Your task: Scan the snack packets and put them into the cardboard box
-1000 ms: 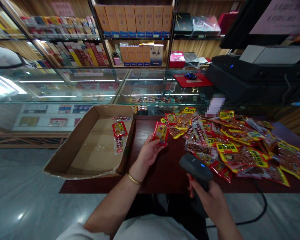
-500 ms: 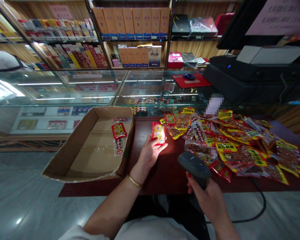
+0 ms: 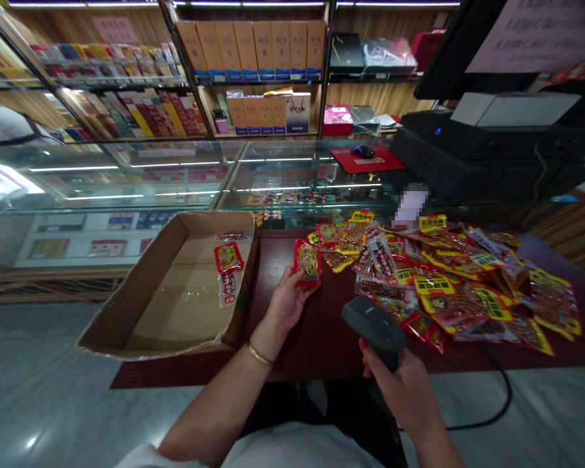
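Between the thumb and fingers of my left hand (image 3: 285, 302) is a red and yellow snack packet (image 3: 307, 262), held up over the dark wooden table (image 3: 316, 344). My right hand (image 3: 402, 383) is wrapped round the handle of a dark grey barcode scanner (image 3: 373, 325), its head pointing toward the packet. Left of my left hand stands a shallow cardboard box (image 3: 170, 305); a red snack packet (image 3: 229, 258) and two narrow clear packets lie along its right side. A heap of snack packets (image 3: 463, 296), red, yellow and clear, covers the right of the table.
Behind the table runs a glass display counter (image 3: 175, 172). On it are a mouse (image 3: 363, 151) on a red mat (image 3: 385, 160) and a black machine (image 3: 487, 153) under a monitor. A black cable (image 3: 504, 403) hangs beyond the table's front edge. Shelves of boxes line the wall.
The bright scanner light on the packet in my left hand has gone out. Both hands keep their hold and nearly the same place; the whole view has shifted slightly.
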Action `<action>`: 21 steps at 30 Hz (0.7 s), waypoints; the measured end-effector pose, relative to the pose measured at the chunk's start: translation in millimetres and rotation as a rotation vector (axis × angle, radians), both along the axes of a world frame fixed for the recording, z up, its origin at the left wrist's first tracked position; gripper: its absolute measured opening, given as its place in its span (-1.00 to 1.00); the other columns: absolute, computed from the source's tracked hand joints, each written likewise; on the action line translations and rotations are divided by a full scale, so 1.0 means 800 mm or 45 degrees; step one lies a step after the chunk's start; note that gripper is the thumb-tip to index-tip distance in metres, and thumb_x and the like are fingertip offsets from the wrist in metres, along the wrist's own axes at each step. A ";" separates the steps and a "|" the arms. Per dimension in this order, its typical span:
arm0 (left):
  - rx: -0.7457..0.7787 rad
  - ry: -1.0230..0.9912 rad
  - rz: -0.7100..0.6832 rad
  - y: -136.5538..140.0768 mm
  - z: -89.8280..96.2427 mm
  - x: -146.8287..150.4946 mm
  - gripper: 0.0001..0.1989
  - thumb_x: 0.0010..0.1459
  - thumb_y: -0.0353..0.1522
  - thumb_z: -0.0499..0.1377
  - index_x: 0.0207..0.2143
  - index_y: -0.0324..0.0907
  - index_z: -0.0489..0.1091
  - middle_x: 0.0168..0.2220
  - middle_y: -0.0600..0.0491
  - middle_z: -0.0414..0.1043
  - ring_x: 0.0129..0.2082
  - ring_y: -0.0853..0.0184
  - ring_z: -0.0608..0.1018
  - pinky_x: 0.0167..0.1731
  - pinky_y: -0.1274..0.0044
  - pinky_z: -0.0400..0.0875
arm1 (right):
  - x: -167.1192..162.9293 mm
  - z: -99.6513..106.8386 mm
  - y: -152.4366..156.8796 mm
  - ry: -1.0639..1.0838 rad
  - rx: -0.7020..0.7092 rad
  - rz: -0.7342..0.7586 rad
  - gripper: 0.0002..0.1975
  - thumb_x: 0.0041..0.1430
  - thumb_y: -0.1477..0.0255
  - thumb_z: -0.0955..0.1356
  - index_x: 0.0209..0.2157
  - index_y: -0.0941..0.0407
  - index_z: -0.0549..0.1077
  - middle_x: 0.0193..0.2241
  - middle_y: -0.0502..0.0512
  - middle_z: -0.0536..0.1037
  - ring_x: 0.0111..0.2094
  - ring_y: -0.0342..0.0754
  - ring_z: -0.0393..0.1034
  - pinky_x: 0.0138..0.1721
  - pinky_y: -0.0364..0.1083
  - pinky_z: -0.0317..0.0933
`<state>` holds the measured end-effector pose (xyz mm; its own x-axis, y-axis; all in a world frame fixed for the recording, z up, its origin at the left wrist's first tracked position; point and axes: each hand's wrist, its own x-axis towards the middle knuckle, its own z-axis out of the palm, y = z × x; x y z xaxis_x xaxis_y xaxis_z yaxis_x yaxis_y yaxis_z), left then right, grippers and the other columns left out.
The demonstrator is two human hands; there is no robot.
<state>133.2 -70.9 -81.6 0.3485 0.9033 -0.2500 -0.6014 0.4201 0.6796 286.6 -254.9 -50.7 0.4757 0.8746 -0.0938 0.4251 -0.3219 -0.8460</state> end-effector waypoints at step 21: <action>-0.103 0.209 -0.773 -0.106 0.024 0.067 -0.77 0.25 -0.34 0.24 -0.08 -0.26 0.49 -0.13 -0.04 0.54 -0.24 0.25 0.59 -0.22 0.38 0.53 | -0.021 0.023 -0.032 0.987 0.063 0.105 -0.52 -0.09 -0.02 0.52 -0.46 0.14 0.52 -0.68 0.05 0.50 -0.63 -0.04 0.41 -0.40 0.02 0.45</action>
<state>186.8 -155.7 -62.8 0.7440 0.5331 -0.4028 -0.1307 0.7073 0.6947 269.9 -280.8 -32.6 0.2237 0.9160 -0.3330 -0.2726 -0.2693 -0.9237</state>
